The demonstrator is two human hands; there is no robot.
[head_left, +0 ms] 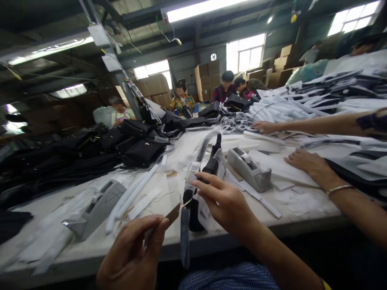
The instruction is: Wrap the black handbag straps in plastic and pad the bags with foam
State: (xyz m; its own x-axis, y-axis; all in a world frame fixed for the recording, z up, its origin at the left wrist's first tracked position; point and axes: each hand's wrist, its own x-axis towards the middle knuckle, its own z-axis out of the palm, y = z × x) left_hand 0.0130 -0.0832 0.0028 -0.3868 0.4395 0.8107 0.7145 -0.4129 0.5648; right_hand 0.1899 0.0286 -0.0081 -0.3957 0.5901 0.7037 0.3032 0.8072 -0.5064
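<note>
Clamping brown tag point(173, 214) w/ L fingers point(151, 220)—long axis up-rt—R fingers point(208, 188): can't tell.

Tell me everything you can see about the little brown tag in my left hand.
The brown tag is small, flat and thin, with a plain-looking face; whether it is card or leather, I can't tell. It tilts, its free end rising toward the right. Your left hand pinches the other end between thumb and finger, hiding that part. A thin pale cord seems to run from the free end across the black strap.
</note>
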